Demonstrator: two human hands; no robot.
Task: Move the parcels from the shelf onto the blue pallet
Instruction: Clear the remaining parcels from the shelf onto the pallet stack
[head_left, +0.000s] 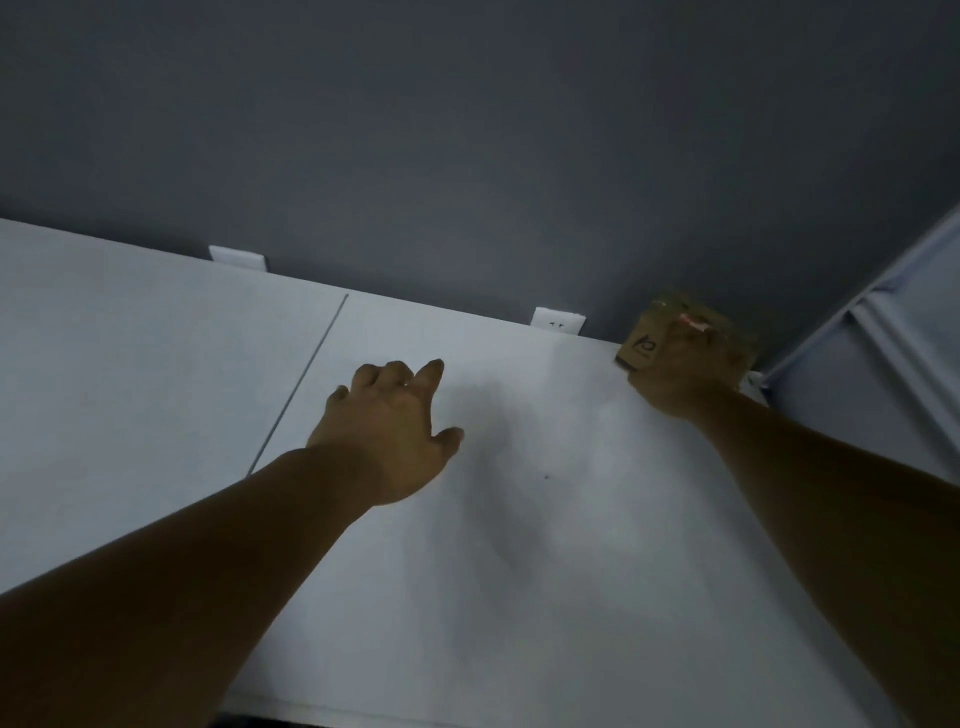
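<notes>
One small cardboard parcel (641, 345) sits in the back right corner of the white shelf (519, 597), at the right of the frame, against the dark grey wall (467, 130). The right grip (685, 374) covers its near side, fingers curled over the top and holding it. The left grip (387, 431) is at mid-frame over the bare shelf, well apart from the parcel, fingers loosely bent and holding nothing. Two white outlets (558, 321) show at the shelf's back edge.

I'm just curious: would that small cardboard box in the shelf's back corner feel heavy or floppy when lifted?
Probably light: the right hand alone covers most of the cardboard box. Likely stiff, as its visible corner looks square. It should slide, not roll, on the smooth shelf.
</notes>
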